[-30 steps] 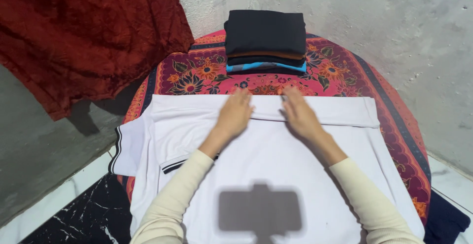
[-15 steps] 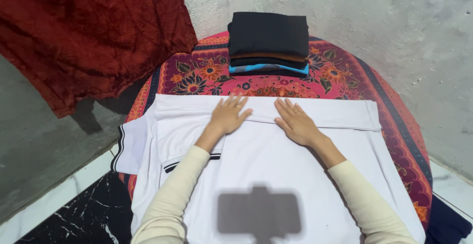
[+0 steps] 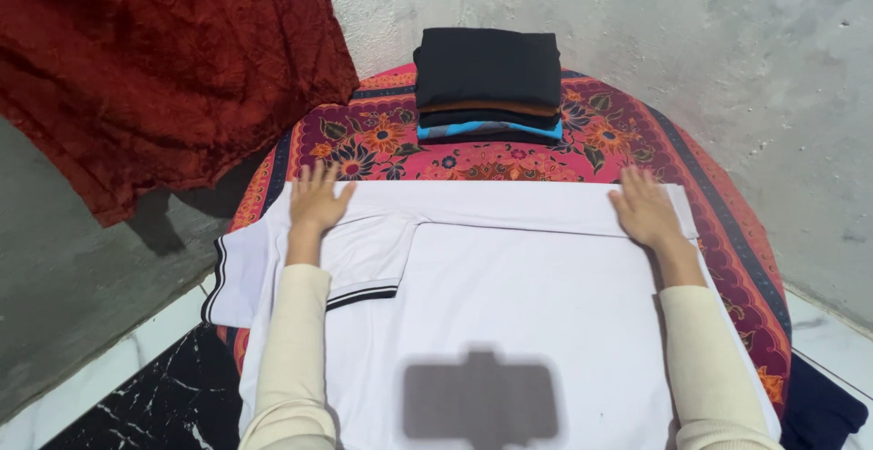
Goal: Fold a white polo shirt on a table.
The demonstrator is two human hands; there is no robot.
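A big red cloth (image 3: 155,68) hangs on the left, in front of a grey wall. Below it, a white shirt (image 3: 509,305) lies spread out flat on a tabletop (image 3: 727,232) covered with a pink and purple flower cloth. One short sleeve (image 3: 238,277) of the shirt, with a dark stripe along its edge, sticks out over the left side.

The left hand (image 3: 316,197) lies flat on the shirt near its far left corner. The hand is open, with the fingers spread and the palm down. It holds nothing; it only presses on the white cloth. The arm wears a cream sleeve.

In the middle, the far edge of the shirt is folded over into a long, neat band. Behind it, near the wall, sits a stack of folded clothes (image 3: 488,82). The top one is black, and brown and blue ones peek out below. The stack does not touch the shirt.

The right hand (image 3: 644,209) lies flat on the shirt near its far right corner. It is open too, palm down, gripping nothing. The two hands are well apart, one at each end of the folded band.

A dark shadow of the camera falls on the near part of the shirt.
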